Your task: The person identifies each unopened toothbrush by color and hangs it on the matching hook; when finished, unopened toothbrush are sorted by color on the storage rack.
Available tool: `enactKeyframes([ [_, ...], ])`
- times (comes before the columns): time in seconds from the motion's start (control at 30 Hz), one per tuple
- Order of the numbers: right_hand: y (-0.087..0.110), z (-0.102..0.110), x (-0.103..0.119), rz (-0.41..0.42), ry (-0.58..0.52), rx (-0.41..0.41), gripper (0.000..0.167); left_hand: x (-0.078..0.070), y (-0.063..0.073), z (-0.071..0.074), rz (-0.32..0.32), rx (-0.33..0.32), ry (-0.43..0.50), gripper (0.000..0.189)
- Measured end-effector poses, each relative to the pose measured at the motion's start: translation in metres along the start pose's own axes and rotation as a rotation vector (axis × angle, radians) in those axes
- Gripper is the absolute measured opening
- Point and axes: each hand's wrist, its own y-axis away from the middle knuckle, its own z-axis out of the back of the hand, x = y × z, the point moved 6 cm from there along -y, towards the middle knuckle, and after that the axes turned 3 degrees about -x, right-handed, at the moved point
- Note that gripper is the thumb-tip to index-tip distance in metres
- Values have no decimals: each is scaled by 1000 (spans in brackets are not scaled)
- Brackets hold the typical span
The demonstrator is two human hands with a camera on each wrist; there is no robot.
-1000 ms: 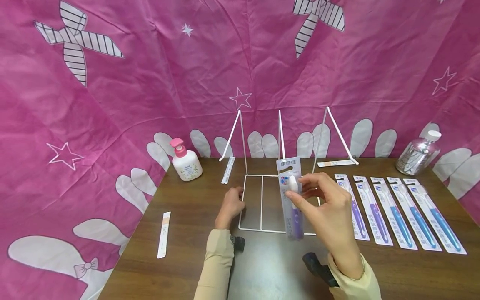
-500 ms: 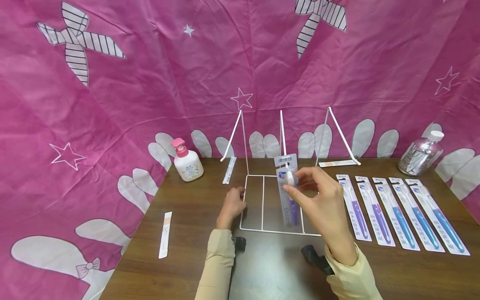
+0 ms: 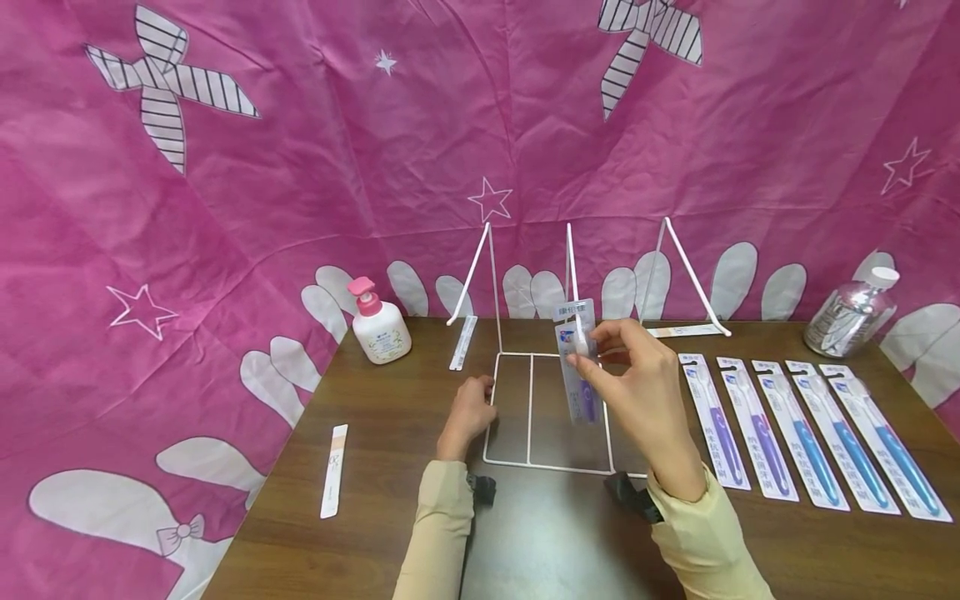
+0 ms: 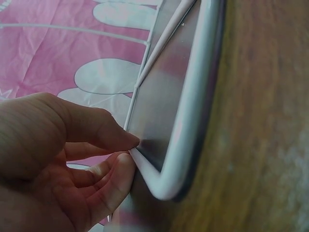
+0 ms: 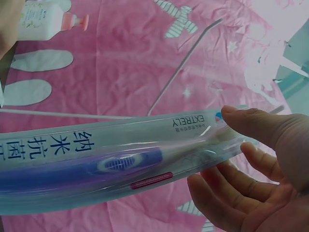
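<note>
A white wire rack (image 3: 567, 470) stands on the table, with three slanted prongs rising at its back. My left hand (image 3: 468, 412) pinches the left side of its base between thumb and fingers; the left wrist view shows this grip on the white wire (image 4: 181, 130). My right hand (image 3: 641, 383) holds a packaged purple toothbrush (image 3: 581, 400) by its upper part, thumb in front. The pack hangs nearly upright, its top at the lower end of the middle prong (image 3: 573, 267). Whether the prong passes through the pack's hole cannot be made out. The right wrist view shows the clear blister (image 5: 96, 164) lengthwise.
Several packaged toothbrushes (image 3: 806, 442) lie in a row on the right. A pump bottle (image 3: 382, 332) stands back left, a silvery clear bottle (image 3: 851, 312) back right. Thin paper strips lie left (image 3: 333, 471), behind the left hand (image 3: 462, 342) and under the right prong (image 3: 684, 331).
My right hand has carried the toothbrush pack up and away, toward the middle prong. My left hand keeps its grip on the rack. The head view has shifted slightly.
</note>
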Motion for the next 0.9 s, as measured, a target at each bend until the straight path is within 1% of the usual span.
enactKeyframes([
  [0.13,-4,-3,-8,5,20,-11,36,0,0,0,-37,-13,-33,44],
  [0.27,-10,-6,-16,-9,12,-14,37,-1,1,0,-54,-24,-35,43],
  [0.37,-15,-10,-20,-19,-14,-15,35,-1,0,0,-51,-26,-33,43],
  [0.47,-21,-14,-24,-11,-20,-21,34,-1,1,1,-43,-26,-35,44],
  [0.6,-28,-19,-29,3,-12,-41,33,-1,2,1,-40,-28,-37,44],
  [0.83,-42,-25,-44,-15,-1,-62,33,-1,2,0,-23,-22,-17,45],
  [0.9,-46,-28,-49,-21,5,-64,34,-2,1,1,-27,-24,-16,45],
])
